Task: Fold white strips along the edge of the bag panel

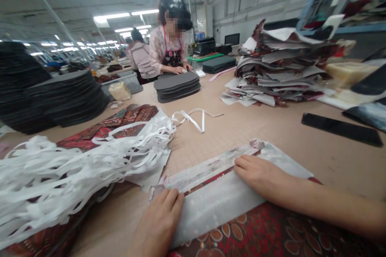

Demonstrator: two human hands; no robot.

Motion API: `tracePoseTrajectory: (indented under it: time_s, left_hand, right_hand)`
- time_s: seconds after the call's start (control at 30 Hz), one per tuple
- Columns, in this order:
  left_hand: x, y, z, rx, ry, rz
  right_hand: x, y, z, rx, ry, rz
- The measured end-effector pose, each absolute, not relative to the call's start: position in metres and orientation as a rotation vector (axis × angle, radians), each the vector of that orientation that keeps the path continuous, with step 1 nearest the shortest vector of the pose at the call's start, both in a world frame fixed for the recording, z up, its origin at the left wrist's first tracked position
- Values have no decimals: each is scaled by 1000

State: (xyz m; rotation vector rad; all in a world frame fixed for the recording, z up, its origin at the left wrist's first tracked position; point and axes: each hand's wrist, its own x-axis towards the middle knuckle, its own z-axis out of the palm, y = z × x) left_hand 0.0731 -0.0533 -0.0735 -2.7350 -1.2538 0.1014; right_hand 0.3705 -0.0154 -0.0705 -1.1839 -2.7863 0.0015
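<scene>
A patterned red-brown fabric piece (250,229) with a pale grey backing (217,211) lies in front of me. Along its far side runs a folded strip (208,168) with a narrow line of red print showing. My left hand (164,215) grips the left part of the fabric's edge, fingers close together. Farther right, my right hand (259,174) has its fingers bent over the same edge. Both thumbs and the undersides of the fingers are hidden.
White tapes (81,172) lie heaped on patterned fabric at left. A loose tape (193,118), dark stacked panels (176,87), a pile of backed fabric (277,68) and a black bar (340,129) are on the table. A co-worker (171,44) handles panels opposite.
</scene>
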Motion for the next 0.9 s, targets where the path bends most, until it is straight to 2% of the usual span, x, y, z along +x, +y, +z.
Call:
tracePoseTrajectory:
  time_s: [0.13, 0.23, 0.53, 0.9]
  left_hand:
    - [74, -56, -77, -2735, -1252, 44]
    - [67, -55, -79, -2753, -1328, -100]
    - [54, -39, -64, -2845, -1717, -351]
    - [48, -46, -80, -2697, -1299, -370]
  right_hand:
    - [323, -20, -66, -874, -2813, 154]
    - [299, -18, -70, -724, -2873, 145]
    - [255, 4, -64, -873, -2777, 433]
    - [241, 6, -88, -703, -2727, 344]
